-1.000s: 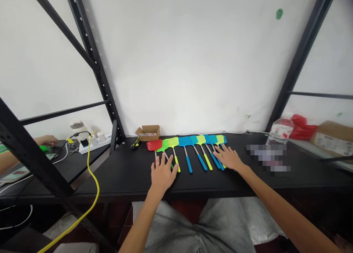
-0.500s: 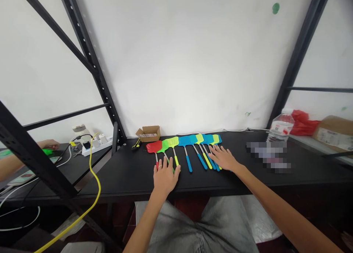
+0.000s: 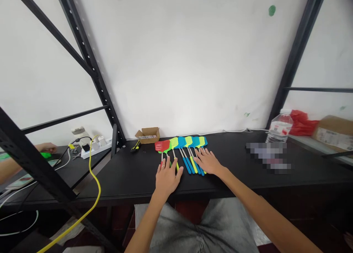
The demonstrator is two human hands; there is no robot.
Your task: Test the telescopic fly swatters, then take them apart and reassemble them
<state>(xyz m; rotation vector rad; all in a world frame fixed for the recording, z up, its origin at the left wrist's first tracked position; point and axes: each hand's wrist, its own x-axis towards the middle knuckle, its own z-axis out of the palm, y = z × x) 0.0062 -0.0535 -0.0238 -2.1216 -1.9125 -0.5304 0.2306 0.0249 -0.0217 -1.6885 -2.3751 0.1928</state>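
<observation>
Several fly swatters with coloured heads and handles lie side by side on the black table, their heads overlapping toward the wall. At the left end is a red fly swatter, beside green and yellow ones. Blue fly swatters mixed with yellow ones make up the right part of the row. My left hand rests open and flat over the red and green handles, partly hiding them. My right hand lies open, fingers spread, on the handles at the right end. Neither hand is wrapped around a handle.
A small open cardboard box and a black-yellow tool stand behind on the left. To the right are a plastic bottle, a pixelated item and a red bag. Beyond the rack post, a co-worker's hand shows.
The right hand has moved left, and the blue and yellow swatters are bunched closer together. The red and green heads have shifted slightly right, with the left hand a little further right.
</observation>
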